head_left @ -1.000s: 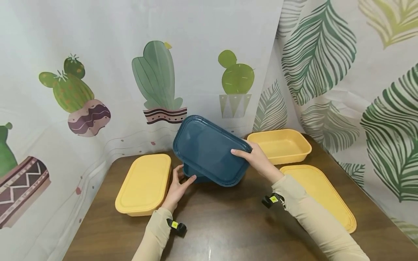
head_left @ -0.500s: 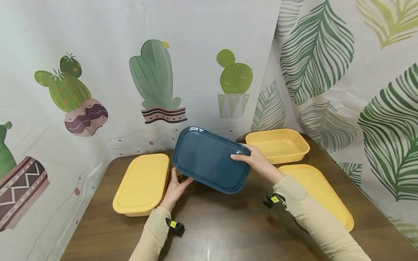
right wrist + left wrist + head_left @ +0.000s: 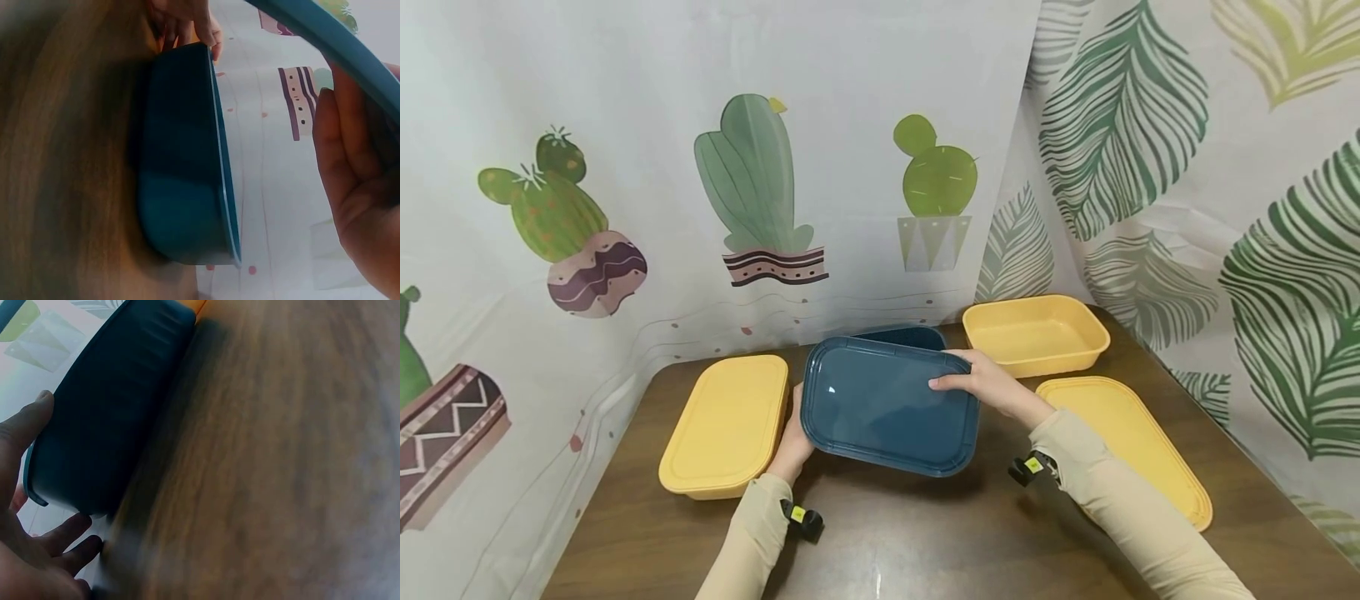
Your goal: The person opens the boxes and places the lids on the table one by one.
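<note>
A blue rectangular lid [image 3: 891, 406] is held by its right end in my right hand [image 3: 988, 383], thumb on top and fingers underneath. The lid tilts above the table, apart from the box. Behind it stands a deep blue box [image 3: 910, 337], mostly covered by the lid in the head view. My left hand [image 3: 795, 433] grips the left end of this box, its fingertips hidden there by the lid. In the left wrist view the thumb [image 3: 37, 412] lies at the box's rim with the fingers by its lower corner. The right wrist view shows the box [image 3: 181, 156] side-on below the lid [image 3: 337, 47].
On the left sits a yellow lidded box [image 3: 726, 423], close beside my left hand. An open yellow box [image 3: 1037, 337] stands at the back right. A yellow lid [image 3: 1138, 450] lies flat under my right forearm. A printed curtain [image 3: 850, 167] hangs behind the brown table [image 3: 880, 542].
The blue lid has come down and toward me, turning more level. The back rim of the blue box now shows behind it. My left hand has stayed at the box's left end.
</note>
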### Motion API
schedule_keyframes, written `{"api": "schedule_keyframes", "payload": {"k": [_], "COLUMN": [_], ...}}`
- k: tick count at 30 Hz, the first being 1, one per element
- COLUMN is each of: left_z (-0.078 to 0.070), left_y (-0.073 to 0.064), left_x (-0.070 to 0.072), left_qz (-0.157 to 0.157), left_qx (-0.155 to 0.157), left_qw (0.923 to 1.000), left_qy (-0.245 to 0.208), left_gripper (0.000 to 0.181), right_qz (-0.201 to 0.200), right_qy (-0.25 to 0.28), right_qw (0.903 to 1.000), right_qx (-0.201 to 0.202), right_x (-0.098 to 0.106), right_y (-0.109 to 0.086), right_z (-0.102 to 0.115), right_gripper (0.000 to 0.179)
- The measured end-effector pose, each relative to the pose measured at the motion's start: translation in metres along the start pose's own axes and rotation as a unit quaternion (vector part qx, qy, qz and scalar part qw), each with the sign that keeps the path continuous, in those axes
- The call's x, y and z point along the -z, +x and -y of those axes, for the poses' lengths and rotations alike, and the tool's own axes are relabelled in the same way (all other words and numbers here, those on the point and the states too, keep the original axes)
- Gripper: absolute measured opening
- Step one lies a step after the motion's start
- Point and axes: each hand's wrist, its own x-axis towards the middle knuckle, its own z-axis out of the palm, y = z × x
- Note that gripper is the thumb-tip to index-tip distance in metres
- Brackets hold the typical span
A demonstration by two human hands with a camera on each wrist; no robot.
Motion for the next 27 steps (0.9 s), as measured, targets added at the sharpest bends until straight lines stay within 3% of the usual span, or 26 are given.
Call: {"api": "schedule_keyframes", "payload": {"k": [5, 12, 21, 27], "left_z": [0.001, -0.003, -0.006, -0.007], "left_y": [0.002, 0.004, 0.008, 0.011], "left_x": [0.000, 0.000, -0.002, -0.001], "left_qz": [0.000, 0.017, 0.005, 0.002], "left_qx": [0.035, 0.076, 0.134, 0.154], "left_qw": [0.9994, 0.9963, 0.9908, 0.9879], "left_qy": [0.000, -0.038, -0.017, -0.016], "left_gripper": [0.071, 0.072, 0.068, 0.069], "right_qz": [0.012, 0.021, 0.030, 0.046], "right_qy": [0.002, 0.005, -0.003, 0.007], "right_qw": [0.9998, 0.9997, 0.9990, 0.9984], "right_qx": [-0.013, -0.014, -0.033, -0.033], "right_x": [0.000, 0.002, 0.004, 0.007], "right_y": [-0.001, -0.002, -0.007, -0.009], "right_z": [-0.003, -0.009, -0.017, -0.021], "right_gripper": [0.053, 0.054, 0.057, 0.055]}}
